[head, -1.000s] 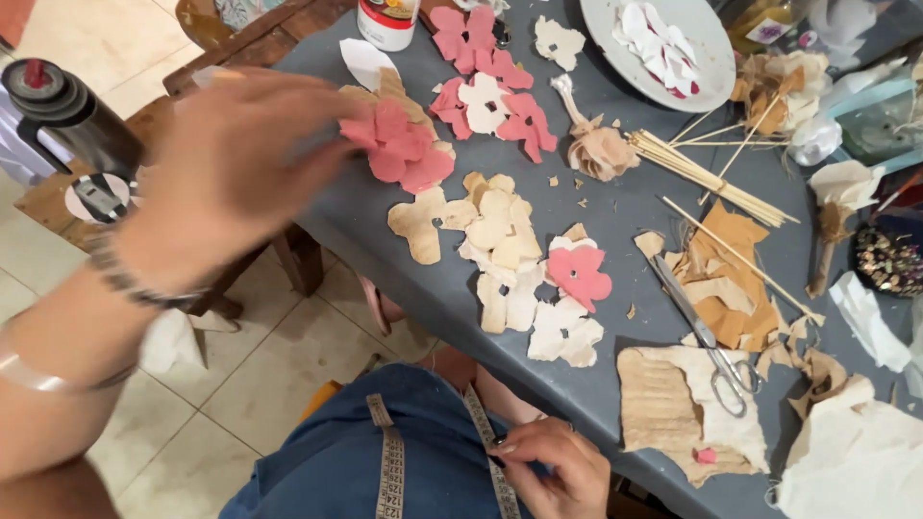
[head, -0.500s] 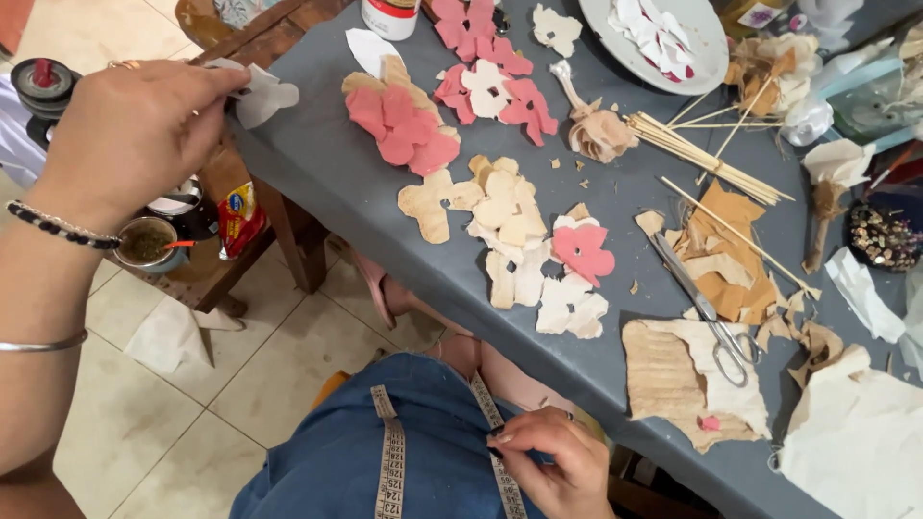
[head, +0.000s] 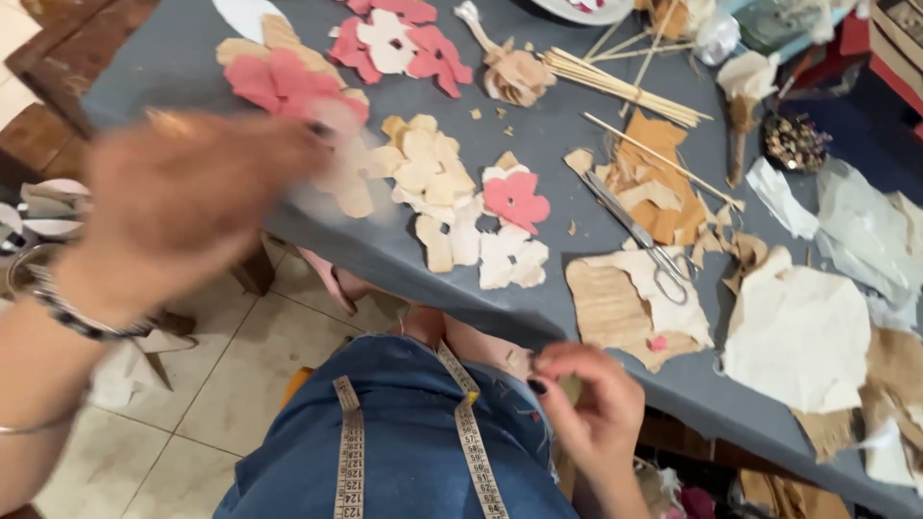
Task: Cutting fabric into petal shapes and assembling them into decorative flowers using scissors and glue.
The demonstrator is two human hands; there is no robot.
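A blurred left hand [head: 183, 197] is seen over the grey table's [head: 538, 115] near edge, fingers pointing toward tan paper petal cutouts [head: 423, 168] just beyond them; its grip cannot be told. The right hand [head: 586, 404], farther off at the lap, is pinched on something small.
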